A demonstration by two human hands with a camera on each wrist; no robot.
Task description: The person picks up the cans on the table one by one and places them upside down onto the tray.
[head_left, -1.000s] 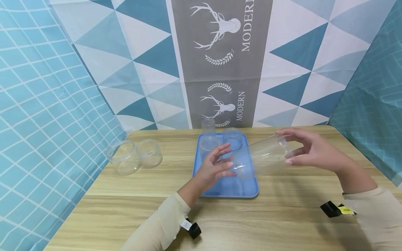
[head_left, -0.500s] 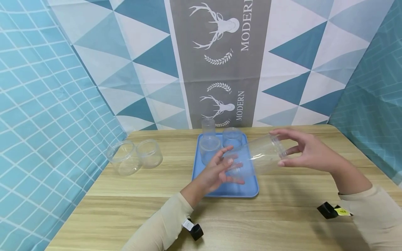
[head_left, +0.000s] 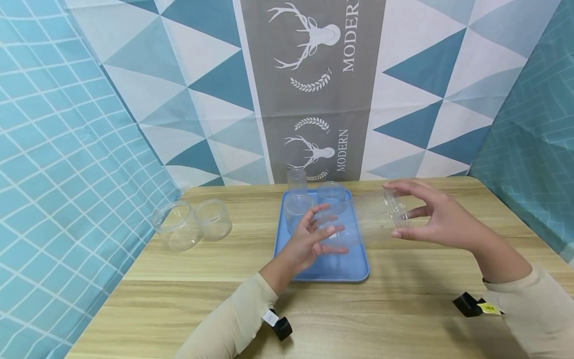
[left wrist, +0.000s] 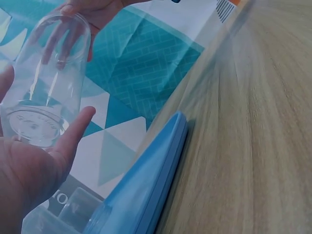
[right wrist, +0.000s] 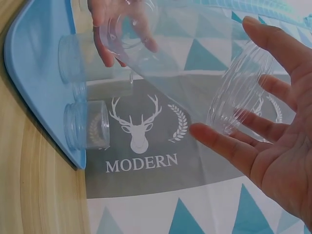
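Observation:
A large clear plastic jar (head_left: 374, 214) is held tilted above the right side of the blue tray (head_left: 334, 271). My right hand (head_left: 437, 217) grips its ringed rim end, thumb on one side and fingers on the other. At the other end, my left hand (head_left: 302, 244) has its fingers spread and nearly straight around the jar's base. The left wrist view shows that round base (left wrist: 36, 124) between thumb and fingers, close to the palm; whether the palm touches it I cannot tell. The jar looks see-through, with no contents visible.
On the tray stand a narrow clear jar (head_left: 297, 182), a short wide one (head_left: 332, 192) and another (head_left: 296, 204) partly behind my left hand. Two more clear jars (head_left: 177, 229) (head_left: 214, 222) sit on the wooden table (head_left: 179, 299) at left. Patterned cloth (head_left: 224, 75) hangs behind.
The jar has shifted slightly left with my right hand, and its tilt has lessened. My left hand has moved right, farther along the jar's base end. Jars on tray and table stay put.

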